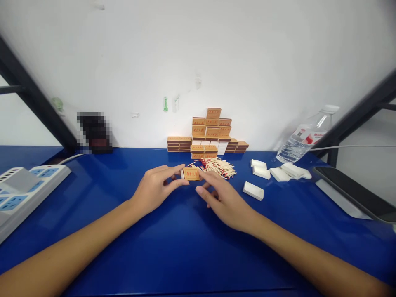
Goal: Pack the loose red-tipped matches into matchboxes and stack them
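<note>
Between the thumb and index finger of my left hand [156, 183] is the left end of a tan matchbox [192, 174] with red lettering. A sliver of its white inner tray shows at that end. At the box's right end, the index finger of my right hand [224, 198] touches or nearly touches it, while the thumb stays apart below. Just behind the box lies a loose pile of red-tipped matches [218, 167]. Stacked matchboxes [212, 130] rise behind the pile against the wall. To the right of my right hand lies a white inner tray [253, 190].
More white trays [280, 174] lie to the right, near a tilted water bottle [305, 136]. A black phone [355, 192] rests at the right edge. On the left are a power strip [37, 194] and a pixelated dark object [95, 134]. The tabletop [173, 251] is blue.
</note>
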Available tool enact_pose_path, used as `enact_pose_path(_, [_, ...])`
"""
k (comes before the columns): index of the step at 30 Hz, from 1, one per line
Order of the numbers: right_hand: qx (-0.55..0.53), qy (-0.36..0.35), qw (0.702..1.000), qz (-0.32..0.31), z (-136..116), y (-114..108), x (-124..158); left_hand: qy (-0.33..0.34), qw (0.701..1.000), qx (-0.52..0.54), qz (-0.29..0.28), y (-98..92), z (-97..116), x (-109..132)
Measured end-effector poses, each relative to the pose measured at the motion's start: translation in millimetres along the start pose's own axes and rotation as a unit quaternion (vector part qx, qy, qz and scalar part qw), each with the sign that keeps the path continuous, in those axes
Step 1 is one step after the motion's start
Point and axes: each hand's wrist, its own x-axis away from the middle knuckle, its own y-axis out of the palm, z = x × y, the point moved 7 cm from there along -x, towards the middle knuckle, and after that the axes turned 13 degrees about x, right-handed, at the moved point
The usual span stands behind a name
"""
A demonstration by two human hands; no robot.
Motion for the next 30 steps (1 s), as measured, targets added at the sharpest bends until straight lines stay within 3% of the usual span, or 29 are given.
enact_pose_path(7, [0.106, -0.059, 0.992, -0.026, -14.8, 6.4, 8.0, -0.012, 0.999, 0.024, -0.019, 0.7, -4.7, 0.2])
enact_pose_path(15, [0.120, -0.038, 0.990, -0.057, -20.0, 10.2, 13.2, -0.035, 0.996, 0.002, -0.078, 13.2, -2.9, 3.6])
enact_pose_path(21, [0.205, -0.064, 0.976, 0.046, -29.1, 2.0, 10.6, -0.096, 0.992, 0.069, -0.042, 14.8, -0.4, 0.4])
enact_pose_path(25, [0.248, -0.046, 0.963, 0.098, -27.1, -3.3, 5.2, -0.161, 0.974, 0.159, -0.023, 17.5, 2.1, -3.2])
enact_pose_path(30, [0.240, -0.034, 0.960, 0.142, -22.1, 0.2, 4.6, -0.169, 0.962, 0.214, 0.025, 21.8, 17.2, -13.0])
